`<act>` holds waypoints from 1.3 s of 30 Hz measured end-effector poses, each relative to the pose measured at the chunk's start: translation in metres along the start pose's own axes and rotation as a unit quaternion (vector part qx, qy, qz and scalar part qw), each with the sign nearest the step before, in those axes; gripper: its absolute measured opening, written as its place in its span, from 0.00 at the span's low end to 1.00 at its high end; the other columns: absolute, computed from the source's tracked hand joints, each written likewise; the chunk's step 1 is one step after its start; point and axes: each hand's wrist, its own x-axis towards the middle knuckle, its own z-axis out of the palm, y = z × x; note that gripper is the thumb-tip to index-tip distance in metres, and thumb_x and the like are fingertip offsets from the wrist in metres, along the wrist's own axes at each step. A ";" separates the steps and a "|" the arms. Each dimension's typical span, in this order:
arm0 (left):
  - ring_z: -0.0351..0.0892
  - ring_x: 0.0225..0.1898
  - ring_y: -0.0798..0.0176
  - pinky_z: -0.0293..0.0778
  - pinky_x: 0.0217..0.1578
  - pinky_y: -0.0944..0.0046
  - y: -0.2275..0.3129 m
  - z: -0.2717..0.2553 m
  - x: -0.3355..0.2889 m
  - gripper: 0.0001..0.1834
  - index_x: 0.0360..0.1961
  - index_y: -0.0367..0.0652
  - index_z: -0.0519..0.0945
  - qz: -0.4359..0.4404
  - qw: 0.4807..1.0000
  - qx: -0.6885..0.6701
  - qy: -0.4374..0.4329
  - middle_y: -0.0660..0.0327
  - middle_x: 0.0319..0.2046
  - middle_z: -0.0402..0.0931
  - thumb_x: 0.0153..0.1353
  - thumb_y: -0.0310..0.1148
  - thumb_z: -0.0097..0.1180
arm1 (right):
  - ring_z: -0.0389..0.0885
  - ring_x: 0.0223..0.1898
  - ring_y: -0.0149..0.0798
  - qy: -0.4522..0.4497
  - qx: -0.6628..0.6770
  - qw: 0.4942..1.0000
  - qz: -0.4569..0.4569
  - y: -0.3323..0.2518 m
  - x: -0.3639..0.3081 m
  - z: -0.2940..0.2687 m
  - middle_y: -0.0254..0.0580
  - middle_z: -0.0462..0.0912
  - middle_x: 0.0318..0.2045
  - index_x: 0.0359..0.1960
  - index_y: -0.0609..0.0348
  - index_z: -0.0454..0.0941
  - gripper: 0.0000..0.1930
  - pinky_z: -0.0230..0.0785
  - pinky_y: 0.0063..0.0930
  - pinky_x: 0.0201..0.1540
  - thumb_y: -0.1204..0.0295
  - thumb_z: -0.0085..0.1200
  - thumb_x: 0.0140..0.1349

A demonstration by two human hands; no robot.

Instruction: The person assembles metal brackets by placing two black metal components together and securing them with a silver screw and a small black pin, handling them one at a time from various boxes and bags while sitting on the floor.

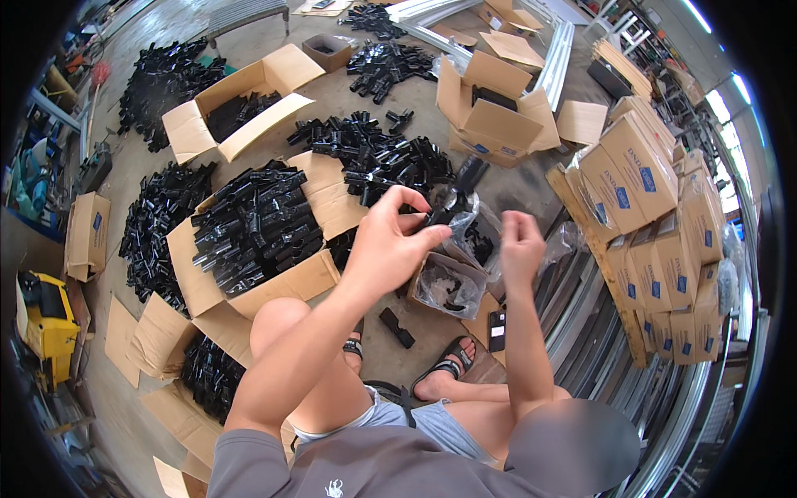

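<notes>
My left hand [390, 241] is raised in front of me, thumb and fingers closed on a black tube fitting [466, 178] that sticks out beyond the fingertips. To its right, my right hand [521, 245] is held up apart from the fitting, its fingers pinched together. Whatever those fingers hold, if anything, is too small to tell. Below the hands stands a small carton [448, 286] lined with clear plastic, with small dark pieces in it. One more black fitting [397, 327] lies on the floor near my left foot.
An open carton [257, 228] packed with black fittings stands at the left, among loose heaps of them [162, 232]. Farther off are open cartons [241, 104]. Long metal profiles [614, 357] and stacked closed cartons [631, 178] line the right. A phone [496, 330] lies by my right foot.
</notes>
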 end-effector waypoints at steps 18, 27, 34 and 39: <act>0.84 0.55 0.53 0.82 0.59 0.52 0.003 0.024 0.010 0.14 0.54 0.45 0.74 -0.118 0.942 -0.312 -0.015 0.48 0.55 0.82 0.71 0.32 0.63 | 0.90 0.50 0.53 -0.411 -0.447 0.791 0.068 0.256 -0.117 0.085 0.54 0.89 0.48 0.44 0.58 0.90 0.13 0.83 0.47 0.52 0.72 0.53 0.66; 0.87 0.50 0.52 0.87 0.52 0.54 0.009 0.039 0.002 0.14 0.54 0.46 0.73 -0.106 0.953 -0.283 -0.008 0.46 0.52 0.83 0.71 0.28 0.62 | 0.92 0.42 0.50 -0.361 -0.451 0.816 0.038 0.253 -0.121 0.067 0.49 0.91 0.38 0.36 0.58 0.91 0.10 0.86 0.45 0.41 0.71 0.56 0.63; 0.88 0.48 0.55 0.89 0.50 0.58 0.008 0.038 0.002 0.13 0.54 0.42 0.74 -0.083 0.961 -0.263 -0.013 0.47 0.51 0.83 0.73 0.30 0.60 | 0.92 0.43 0.48 -0.392 -0.445 0.803 0.051 0.248 -0.117 0.060 0.46 0.92 0.40 0.37 0.56 0.91 0.09 0.86 0.44 0.42 0.72 0.58 0.61; 0.88 0.48 0.56 0.89 0.51 0.59 0.005 0.041 0.003 0.14 0.56 0.42 0.75 -0.095 0.963 -0.251 -0.006 0.49 0.51 0.83 0.73 0.31 0.60 | 0.91 0.45 0.52 -0.316 -0.387 0.862 0.081 0.248 -0.119 0.048 0.54 0.91 0.40 0.38 0.61 0.90 0.10 0.85 0.45 0.45 0.74 0.60 0.56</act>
